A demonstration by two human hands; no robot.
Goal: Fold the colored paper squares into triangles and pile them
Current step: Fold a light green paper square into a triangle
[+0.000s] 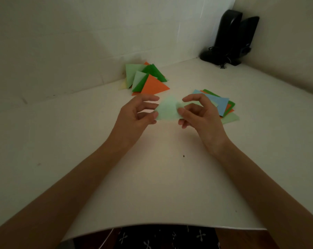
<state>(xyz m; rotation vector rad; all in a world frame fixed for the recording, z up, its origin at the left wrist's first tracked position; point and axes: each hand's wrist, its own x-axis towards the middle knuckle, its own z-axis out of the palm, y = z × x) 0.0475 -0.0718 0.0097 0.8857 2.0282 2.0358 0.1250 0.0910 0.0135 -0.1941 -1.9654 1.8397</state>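
A pale green paper [167, 109] is held just above the white table [152, 177], bent partway over itself. My left hand [137, 115] pinches its left corner between thumb and fingers. My right hand [198, 114] pinches its right side, thumb on the near face. Behind them lies a pile of folded triangles [146, 79] in orange, dark green, light green and pale yellow. To the right sits a stack of flat paper squares [222, 105], blue on top with orange and green beneath, partly hidden by my right hand.
Two black speakers [232, 36] with tangled cords stand in the back right corner against the walls. The table's near edge [161, 224] curves just in front of my lap.
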